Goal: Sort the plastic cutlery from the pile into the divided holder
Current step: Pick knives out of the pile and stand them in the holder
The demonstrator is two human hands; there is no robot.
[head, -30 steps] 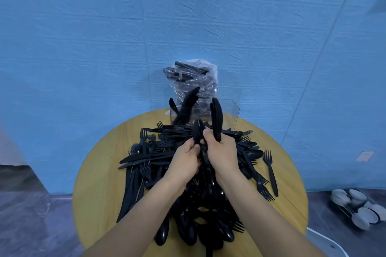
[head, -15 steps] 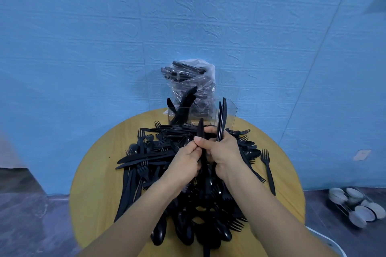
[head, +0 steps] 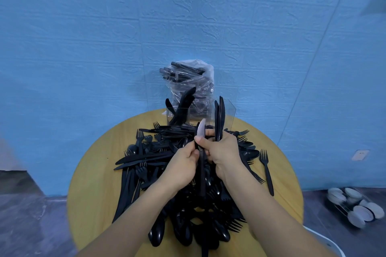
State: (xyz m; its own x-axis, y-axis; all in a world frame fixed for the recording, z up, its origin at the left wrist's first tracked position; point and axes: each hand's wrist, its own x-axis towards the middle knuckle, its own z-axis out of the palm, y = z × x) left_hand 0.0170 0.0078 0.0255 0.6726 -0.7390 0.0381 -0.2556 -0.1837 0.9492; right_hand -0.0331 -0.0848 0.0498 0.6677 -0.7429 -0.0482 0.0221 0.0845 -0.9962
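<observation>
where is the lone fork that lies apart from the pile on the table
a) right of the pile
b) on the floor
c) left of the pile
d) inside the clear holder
a: the single black fork lies on the bare wooden table just right of the cutlery pile, tines pointing toward the wall.

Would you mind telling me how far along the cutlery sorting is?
Early. A few knives stand in the clear holder. The right hand holds upright knives, and both it and the left hand grip another knife. A big pile remains on the table.
</observation>
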